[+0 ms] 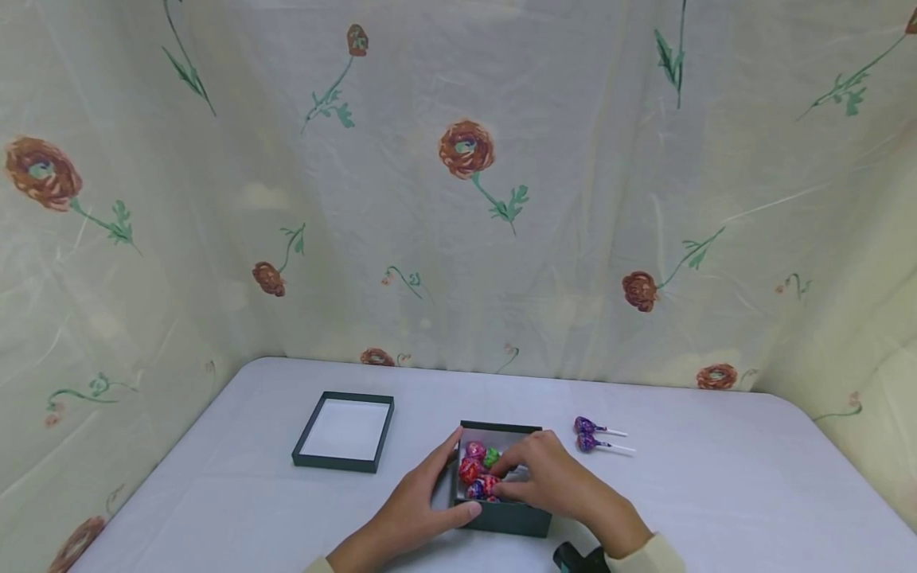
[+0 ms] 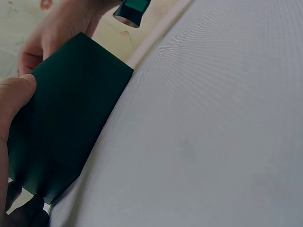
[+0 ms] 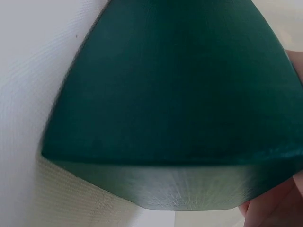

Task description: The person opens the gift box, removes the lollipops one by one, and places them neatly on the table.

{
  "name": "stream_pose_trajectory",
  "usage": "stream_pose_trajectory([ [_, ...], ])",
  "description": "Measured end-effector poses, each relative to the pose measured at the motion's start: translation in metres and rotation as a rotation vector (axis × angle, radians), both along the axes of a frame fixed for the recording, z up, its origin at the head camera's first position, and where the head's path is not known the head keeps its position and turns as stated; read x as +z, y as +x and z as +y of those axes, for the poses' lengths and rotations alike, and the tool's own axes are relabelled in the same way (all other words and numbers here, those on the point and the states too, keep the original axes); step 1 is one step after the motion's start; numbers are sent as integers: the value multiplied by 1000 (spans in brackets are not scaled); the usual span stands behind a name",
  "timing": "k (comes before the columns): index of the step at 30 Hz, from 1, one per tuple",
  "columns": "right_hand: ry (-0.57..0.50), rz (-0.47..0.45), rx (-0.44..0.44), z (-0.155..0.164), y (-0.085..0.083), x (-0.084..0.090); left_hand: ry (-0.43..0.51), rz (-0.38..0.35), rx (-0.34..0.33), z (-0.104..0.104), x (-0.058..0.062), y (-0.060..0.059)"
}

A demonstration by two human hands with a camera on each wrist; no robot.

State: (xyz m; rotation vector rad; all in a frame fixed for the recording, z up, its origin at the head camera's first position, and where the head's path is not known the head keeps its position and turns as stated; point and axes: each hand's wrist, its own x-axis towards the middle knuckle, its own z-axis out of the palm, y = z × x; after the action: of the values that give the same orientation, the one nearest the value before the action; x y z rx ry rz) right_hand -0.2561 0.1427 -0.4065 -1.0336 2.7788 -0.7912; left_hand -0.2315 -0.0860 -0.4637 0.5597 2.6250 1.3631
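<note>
While the left hand [image 1: 430, 497] grips the dark green box [image 1: 509, 519] at its left side, thumb over the front corner and fingers along the wall, the right hand [image 1: 548, 477] reaches inside with fingers bent among the wrapped lollipops [image 1: 470, 469]. Whether it pinches one I cannot tell, since the fingers hide the contact. The box stands open on the white tablecloth [image 1: 251, 493]; the lollipops, in pink, red, green and blue wrappers, sit in its left part. Two purple-wrapped lollipops [image 1: 586, 442] lie to the right of the box, sticks pointing right, and a shallow lid [image 1: 337, 462] lies to the left, its white inside facing up.

Each lollipop is probably light, with a hard, brittle head under a slick, crinkly wrapper; a pinch across the head or at the base of the stick should suit it. The box looks like stiff card, light enough to slide when nudged, so steadying it by opposite walls is sensible, without squeezing hard.
</note>
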Motion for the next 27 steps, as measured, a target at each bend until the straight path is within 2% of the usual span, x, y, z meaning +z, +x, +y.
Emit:
stream_pose_trajectory([
  [9,-30,12,25,0,0,0,-1,-12,8,1,0,-1],
  [16,-100,-13,43,2,1,0,3,-12,5,1,1,0],
  [27,-150,10,13,2,6,7,12,-5,6,1,1,0],
])
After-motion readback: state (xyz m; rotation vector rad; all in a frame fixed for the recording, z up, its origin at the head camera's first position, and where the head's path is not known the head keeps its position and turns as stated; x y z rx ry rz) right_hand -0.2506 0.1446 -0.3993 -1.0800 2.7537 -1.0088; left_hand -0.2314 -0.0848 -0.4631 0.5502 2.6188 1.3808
